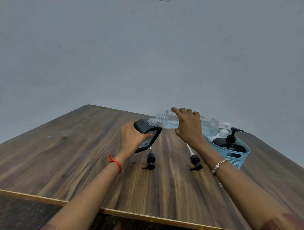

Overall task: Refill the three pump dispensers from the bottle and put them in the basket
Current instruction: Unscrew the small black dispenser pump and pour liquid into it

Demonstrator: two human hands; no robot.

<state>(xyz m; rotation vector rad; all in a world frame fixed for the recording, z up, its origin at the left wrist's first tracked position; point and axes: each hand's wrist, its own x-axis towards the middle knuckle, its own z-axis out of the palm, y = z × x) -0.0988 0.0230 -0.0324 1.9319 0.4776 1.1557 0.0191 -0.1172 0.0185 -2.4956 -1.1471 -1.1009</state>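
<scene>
My left hand grips a black dispenser bottle with its pump off, tilted toward the right, its clear neck open. My right hand holds a clear refill bottle of bluish liquid almost level, its mouth touching the dispenser's neck. Two loose black pump heads lie on the wooden table: one pump head below the dispenser, another pump head by my right wrist. A teal basket at the right holds a black pump dispenser and a white pump dispenser.
The table's near edge runs across the bottom, with dark floor below it. A plain grey wall stands behind the table's far edge. The basket stands close to the table's right edge.
</scene>
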